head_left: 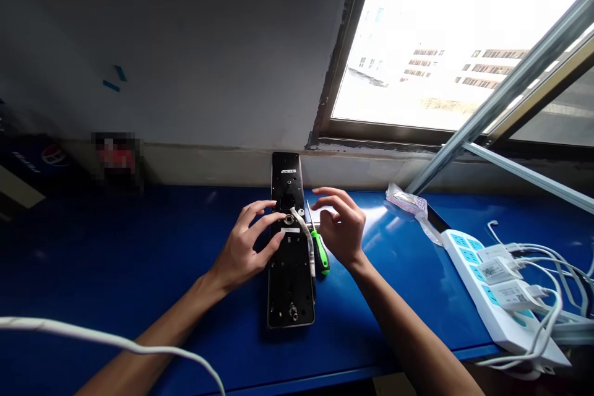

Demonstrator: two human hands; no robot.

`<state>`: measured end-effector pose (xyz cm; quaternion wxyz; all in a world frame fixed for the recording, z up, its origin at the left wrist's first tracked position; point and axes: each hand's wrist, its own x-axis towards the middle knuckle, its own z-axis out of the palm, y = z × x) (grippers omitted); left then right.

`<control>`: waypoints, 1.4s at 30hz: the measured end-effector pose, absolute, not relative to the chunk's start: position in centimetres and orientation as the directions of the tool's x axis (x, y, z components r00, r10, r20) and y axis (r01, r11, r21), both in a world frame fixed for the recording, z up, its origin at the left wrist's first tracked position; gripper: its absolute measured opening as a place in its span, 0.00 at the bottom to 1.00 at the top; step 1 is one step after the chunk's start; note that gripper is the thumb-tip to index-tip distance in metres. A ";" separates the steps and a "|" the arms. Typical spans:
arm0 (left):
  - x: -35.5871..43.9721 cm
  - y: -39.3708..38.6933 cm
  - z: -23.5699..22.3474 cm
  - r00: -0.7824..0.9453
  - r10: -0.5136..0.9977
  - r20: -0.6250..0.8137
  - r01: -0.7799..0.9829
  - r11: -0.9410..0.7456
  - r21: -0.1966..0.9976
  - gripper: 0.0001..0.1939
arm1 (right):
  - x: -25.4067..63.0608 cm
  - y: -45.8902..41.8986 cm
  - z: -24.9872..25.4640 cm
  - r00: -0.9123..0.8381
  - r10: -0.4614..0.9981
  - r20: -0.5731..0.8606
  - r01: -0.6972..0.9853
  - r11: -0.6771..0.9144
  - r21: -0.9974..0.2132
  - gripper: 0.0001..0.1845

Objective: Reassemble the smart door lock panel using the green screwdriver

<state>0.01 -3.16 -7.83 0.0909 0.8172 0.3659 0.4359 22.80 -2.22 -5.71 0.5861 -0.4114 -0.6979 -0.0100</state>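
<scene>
A long black door lock panel (290, 278) lies on the blue table, its far end near the wall. It shows screw holes, a small round metal fitting and white labels. A white sleeved cable (306, 235) comes out near its middle and runs along the right edge. My left hand (248, 241) reaches over the panel's left edge with spread fingers, fingertips at the round fitting. My right hand (343, 223) is just right of the panel, fingers bent and apart, with nothing visible between them. Beside it lies a green and black screwdriver (320, 253), its tip pointing away from me.
On the right stands a white power strip (464, 278) with several chargers and cables plugged in. A plastic packet (408, 201) lies behind it. A metal frame bar (492, 86) slants before the window. A white cable (116, 341) crosses above my left forearm.
</scene>
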 end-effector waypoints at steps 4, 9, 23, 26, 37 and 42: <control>-0.9 -2.9 -8.0 0.318 0.695 0.645 0.541 -0.692 0.478 0.14 | 23.2 -2.2 -7.1 0.173 0.557 0.812 0.569 0.617 -0.544 0.14; -0.7 -3.4 -7.7 0.351 0.664 0.660 0.524 -0.723 0.450 0.14 | 24.2 -1.9 -8.0 0.108 0.695 0.711 0.455 0.601 -0.657 0.12; -0.1 -4.1 -7.9 0.444 0.614 0.652 0.508 -0.772 0.382 0.17 | 24.0 -2.6 -8.2 -0.010 0.817 0.577 0.525 0.495 -0.692 0.11; -0.1 -3.9 -8.0 0.430 0.620 0.656 0.519 -0.764 0.382 0.16 | 24.5 -2.2 -8.7 -0.037 0.802 0.596 0.562 0.510 -0.651 0.07; -0.4 -3.4 -7.9 0.307 0.729 0.611 0.592 -0.649 0.478 0.10 | 24.1 -2.8 -8.8 -0.224 0.689 0.689 0.621 0.646 -0.444 0.05; -0.4 -3.6 -7.9 0.313 0.757 0.574 0.609 -0.624 0.490 0.20 | 24.7 -2.7 -9.0 -0.277 0.692 0.667 0.637 0.652 -0.412 0.05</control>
